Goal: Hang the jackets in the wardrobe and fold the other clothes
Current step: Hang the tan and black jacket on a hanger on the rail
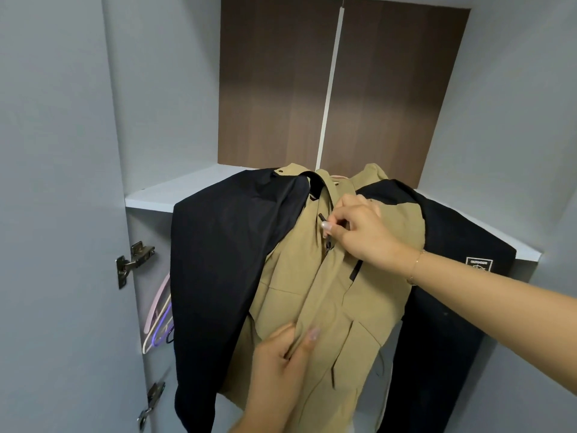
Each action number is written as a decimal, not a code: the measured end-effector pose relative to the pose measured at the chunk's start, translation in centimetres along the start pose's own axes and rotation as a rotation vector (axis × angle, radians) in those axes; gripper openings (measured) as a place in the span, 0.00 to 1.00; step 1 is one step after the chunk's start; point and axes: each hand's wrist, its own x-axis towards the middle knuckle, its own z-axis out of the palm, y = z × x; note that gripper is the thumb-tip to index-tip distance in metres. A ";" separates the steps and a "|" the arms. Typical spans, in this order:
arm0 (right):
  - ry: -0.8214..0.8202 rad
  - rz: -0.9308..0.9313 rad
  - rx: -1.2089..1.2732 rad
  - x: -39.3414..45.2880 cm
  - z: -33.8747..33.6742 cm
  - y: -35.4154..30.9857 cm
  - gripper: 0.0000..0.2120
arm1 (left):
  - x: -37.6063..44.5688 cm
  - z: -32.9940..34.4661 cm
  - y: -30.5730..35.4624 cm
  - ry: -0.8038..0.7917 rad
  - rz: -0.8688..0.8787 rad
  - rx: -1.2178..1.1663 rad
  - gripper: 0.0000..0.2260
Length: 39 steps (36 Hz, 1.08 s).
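While left hand [281, 354] grips jacket [327, 292], right hand [359, 232] seemingly pinches zipper pull [322, 217].

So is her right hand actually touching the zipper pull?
Touching. The head view shows the right hand pinching the zipper pull on the jacket between fingertips.

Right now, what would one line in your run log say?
stage: zipping jacket in wardrobe | right hand: pinches zipper pull | left hand: holds front fabric | spare hangers: left of jacket
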 end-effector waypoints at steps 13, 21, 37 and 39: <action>-0.067 -0.436 0.058 -1.8 -3.0 1.3 0.10 | 5.5 3.2 6.6 -0.098 0.058 0.049 0.16; -0.292 -0.305 0.082 -0.3 -2.6 1.5 0.11 | 2.5 4.1 5.1 0.110 0.095 0.181 0.22; -0.035 -0.240 0.116 -0.8 -1.8 5.4 0.07 | 7.8 0.2 5.5 -0.288 -0.153 0.074 0.16; -0.032 -0.193 0.094 -1.0 -1.6 6.3 0.04 | 10.0 0.4 6.4 -0.272 -0.156 -0.007 0.21</action>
